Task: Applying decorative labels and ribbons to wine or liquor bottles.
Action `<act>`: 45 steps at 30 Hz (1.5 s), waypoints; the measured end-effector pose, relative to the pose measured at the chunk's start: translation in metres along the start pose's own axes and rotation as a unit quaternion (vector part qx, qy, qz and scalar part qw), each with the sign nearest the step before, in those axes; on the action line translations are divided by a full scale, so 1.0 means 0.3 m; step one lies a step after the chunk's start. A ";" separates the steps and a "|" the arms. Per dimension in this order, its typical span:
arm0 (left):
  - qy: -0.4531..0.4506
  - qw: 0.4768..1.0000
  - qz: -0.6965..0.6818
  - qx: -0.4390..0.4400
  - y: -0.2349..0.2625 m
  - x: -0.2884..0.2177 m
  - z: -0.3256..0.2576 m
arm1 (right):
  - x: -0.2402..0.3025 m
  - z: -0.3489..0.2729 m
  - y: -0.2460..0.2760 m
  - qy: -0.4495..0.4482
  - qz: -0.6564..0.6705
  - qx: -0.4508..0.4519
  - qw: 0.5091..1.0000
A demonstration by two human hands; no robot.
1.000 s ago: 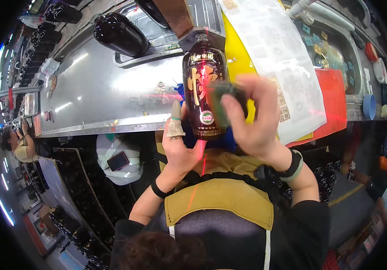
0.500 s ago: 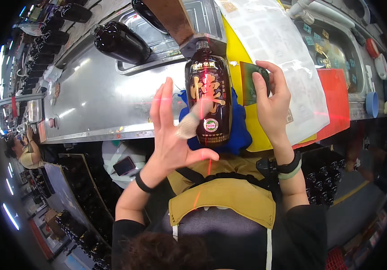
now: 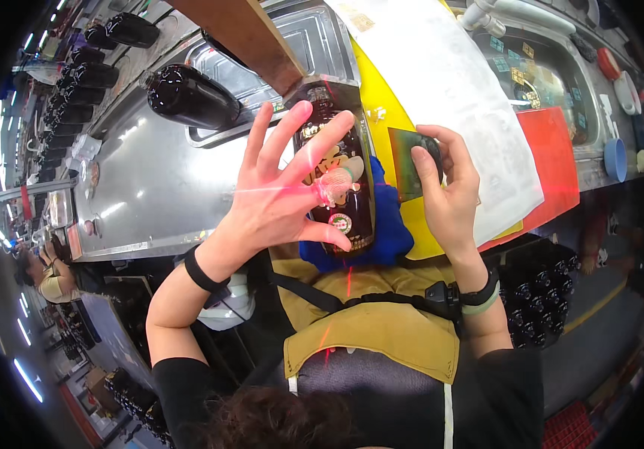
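A dark glossy bottle (image 3: 359, 213) with gold lettering and a round green-and-white mark lies on a blue cloth (image 3: 393, 224), its neck pointing away from me. Over it is my left hand (image 3: 273, 198), open with fingers spread. The index finger wears a pale wrap (image 3: 335, 185), and I cannot tell whether it touches the bottle. My right hand (image 3: 451, 191), to the right of the bottle, grips a flat dark-green scraper (image 3: 407, 166) with a rounded dark edge. Red laser lines cross the left hand and the bottle.
A wooden post (image 3: 243, 37) with a metal bracket stands at the bottle's neck. Another dark bottle (image 3: 191, 97) lies by a steel tray. White sheets (image 3: 449, 97) cover yellow and red sheets on the right. Beyond is a sink (image 3: 595, 90) with small floating pieces.
My left hand has moved up and right across the bottle, its fingers now hiding much of the lettering. My right hand has lowered slightly with the scraper. The whole view has shifted a little.
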State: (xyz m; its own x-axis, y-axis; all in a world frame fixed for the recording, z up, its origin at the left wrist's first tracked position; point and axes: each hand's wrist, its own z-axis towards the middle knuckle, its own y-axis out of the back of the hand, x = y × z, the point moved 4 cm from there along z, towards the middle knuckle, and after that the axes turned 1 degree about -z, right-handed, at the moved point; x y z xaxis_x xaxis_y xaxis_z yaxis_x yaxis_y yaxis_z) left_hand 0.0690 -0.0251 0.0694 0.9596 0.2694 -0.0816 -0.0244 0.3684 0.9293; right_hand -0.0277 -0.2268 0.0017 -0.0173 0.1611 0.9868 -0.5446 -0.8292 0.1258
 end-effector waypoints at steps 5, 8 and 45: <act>0.010 1.000 -0.007 -0.019 -0.002 0.026 0.008 | 0.006 0.003 -0.006 0.013 0.011 0.008 1.000; -0.004 1.000 -0.018 -0.003 -0.007 0.013 0.006 | 0.012 0.010 -0.008 0.018 0.016 0.015 1.000; 0.299 0.864 -0.297 -0.274 -0.137 0.027 -0.216 | 0.373 0.281 -0.290 0.539 -0.433 0.176 0.701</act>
State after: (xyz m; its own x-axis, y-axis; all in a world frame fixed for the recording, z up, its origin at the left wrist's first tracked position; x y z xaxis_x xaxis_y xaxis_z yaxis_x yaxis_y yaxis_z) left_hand 0.0594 0.0197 0.0073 0.5361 0.2392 -0.8096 0.1360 0.9220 0.3625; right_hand 0.0884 -0.1818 0.1099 -0.5345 0.8392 -0.1001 -0.5047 -0.2219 0.8343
